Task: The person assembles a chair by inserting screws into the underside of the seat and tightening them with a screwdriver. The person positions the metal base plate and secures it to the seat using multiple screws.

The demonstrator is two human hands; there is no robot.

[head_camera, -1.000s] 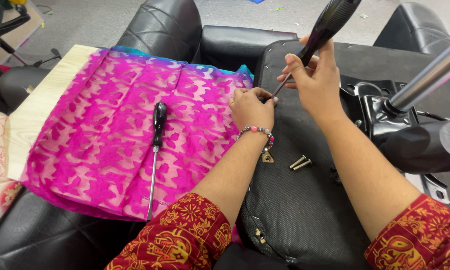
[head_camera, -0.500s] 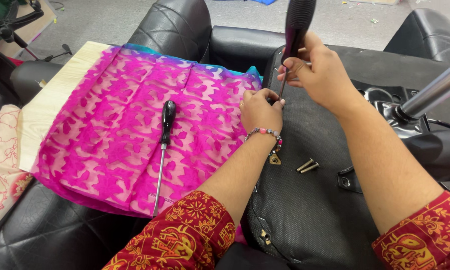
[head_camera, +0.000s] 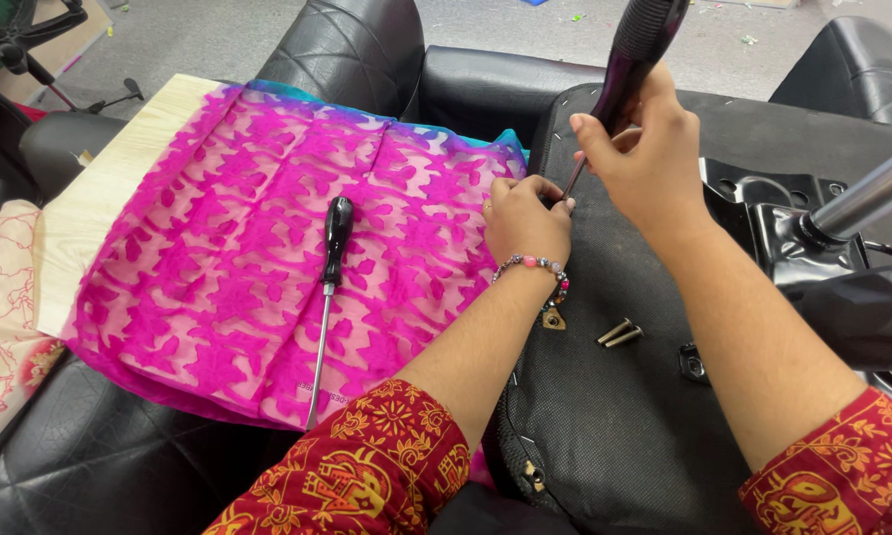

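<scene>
My right hand (head_camera: 644, 159) grips the black handle of a screwdriver (head_camera: 636, 50), held nearly upright with its thin shaft pointing down at the black underside of a chair seat (head_camera: 624, 416). My left hand (head_camera: 525, 213), with a bead bracelet on the wrist, has its fingers pinched at the shaft's tip near the seat's left edge. What the fingers pinch is hidden. A second screwdriver (head_camera: 327, 297) with a black handle lies on the pink patterned cloth (head_camera: 218, 248) to the left.
Two loose bolts (head_camera: 619, 334) lie on the seat underside. A black metal mechanism plate (head_camera: 763, 208) with a chrome cylinder (head_camera: 862, 198) sits at the right. The cloth covers a wooden board (head_camera: 99, 188). Black leather cushions (head_camera: 347, 50) surround the work.
Both hands and the screwdriver in my right hand have shifted slightly; its handle went from tilted right to nearly upright. The view has drifted a little. The other screwdriver and bolts stayed put.
</scene>
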